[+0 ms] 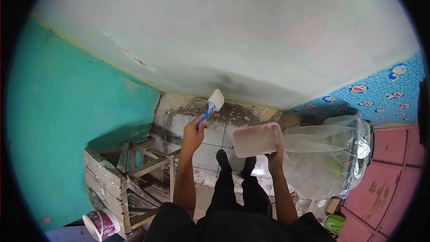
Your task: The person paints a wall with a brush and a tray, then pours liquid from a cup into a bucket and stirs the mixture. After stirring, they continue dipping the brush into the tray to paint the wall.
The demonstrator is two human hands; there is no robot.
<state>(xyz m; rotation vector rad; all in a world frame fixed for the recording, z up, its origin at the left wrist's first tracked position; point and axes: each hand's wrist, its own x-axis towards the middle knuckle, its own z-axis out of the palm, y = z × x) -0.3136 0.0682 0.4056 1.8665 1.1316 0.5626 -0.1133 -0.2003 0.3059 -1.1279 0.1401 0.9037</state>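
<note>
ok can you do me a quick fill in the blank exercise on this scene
1. The left hand grips the paintbrush by its ____.
2. The tub in the right hand is coloured ____.
3. The person's trousers are coloured ____.
4. Right of the tub is see-through ____ sheeting.

Missing words: handle; pink; black; plastic.
</note>
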